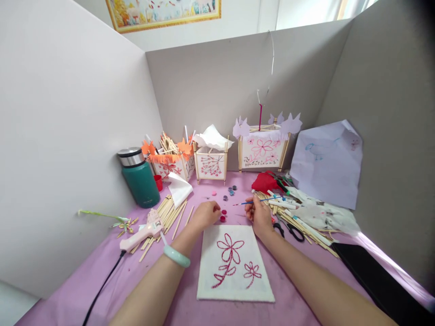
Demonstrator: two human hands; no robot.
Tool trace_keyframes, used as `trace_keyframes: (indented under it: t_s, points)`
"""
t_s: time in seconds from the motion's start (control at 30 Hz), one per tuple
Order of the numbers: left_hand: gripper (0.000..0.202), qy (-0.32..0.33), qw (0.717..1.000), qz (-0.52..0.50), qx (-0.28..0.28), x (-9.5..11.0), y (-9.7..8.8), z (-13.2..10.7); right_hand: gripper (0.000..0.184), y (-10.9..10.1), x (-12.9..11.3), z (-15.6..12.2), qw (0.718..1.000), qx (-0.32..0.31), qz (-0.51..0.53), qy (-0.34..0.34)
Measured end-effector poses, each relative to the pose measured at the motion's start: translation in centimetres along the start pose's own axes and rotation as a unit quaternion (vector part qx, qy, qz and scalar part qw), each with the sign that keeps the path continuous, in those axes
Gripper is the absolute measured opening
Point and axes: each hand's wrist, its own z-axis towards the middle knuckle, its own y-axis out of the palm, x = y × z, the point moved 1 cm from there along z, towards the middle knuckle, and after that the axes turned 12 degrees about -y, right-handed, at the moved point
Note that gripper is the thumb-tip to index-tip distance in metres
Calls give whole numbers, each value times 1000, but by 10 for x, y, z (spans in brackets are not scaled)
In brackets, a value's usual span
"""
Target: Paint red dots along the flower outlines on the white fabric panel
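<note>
My right hand (258,215) is closed around a thin paintbrush (256,201) with a blue handle, its reddish tip pointing left. My left hand (206,214) rests on the cloth with fingers curled together; whatever they pinch, if anything, is hidden. Just right of those fingers are two small paint pots (223,218) with dark pink paint. Between my forearms lies a white panel (212,253) with a pink outlined flower (230,248) and a smaller flower (252,270). Several little paint pots (231,193) and a pink lid-like disc (214,193) sit farther back.
A glue gun (141,233) and wooden sticks (170,213) lie left, near a green bottle (139,179). Decorated lanterns (263,151) stand along the grey partition (217,81). Black-handled scissors (295,232), more sticks and a black flat object (374,280) are on the right.
</note>
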Motion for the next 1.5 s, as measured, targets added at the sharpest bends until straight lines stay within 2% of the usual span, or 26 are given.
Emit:
trace_keyframes:
  t_s: [0.17,0.43,0.6,0.7,0.83,0.97,1.03,1.23,1.4,1.5]
  points:
    - [45,9,999,-8,-43,12,4,16,41,0,0,0,1000,-1,-1,3]
    - [29,-37,997,52,-37,18,25,23,41,1,0,1,1000,2,17,-4]
    - [33,-56,997,51,-3,14,22,42,43,1,-2,1,1000,18,14,-5]
    - [36,-44,998,41,-2,10,17,45,42,1,-3,1,1000,15,15,-1]
    - [49,-35,999,33,12,-1,2,32,42,1,-3,0,1000,4,14,-9]
    - [23,-43,998,51,21,-16,-13,6,43,3,-3,-4,999,-30,-21,-36]
    - [21,-45,997,57,12,-23,-16,-9,43,4,-3,-7,996,-60,-43,-50]
    - [25,-47,998,51,-8,-33,-8,-39,34,7,-3,-16,987,-127,-72,-67]
    - [22,-51,998,36,-5,-33,-2,-43,34,3,-3,-17,992,-80,-82,-59]
    - [20,-56,998,35,4,-33,0,-43,35,3,0,-17,994,-75,-76,-38]
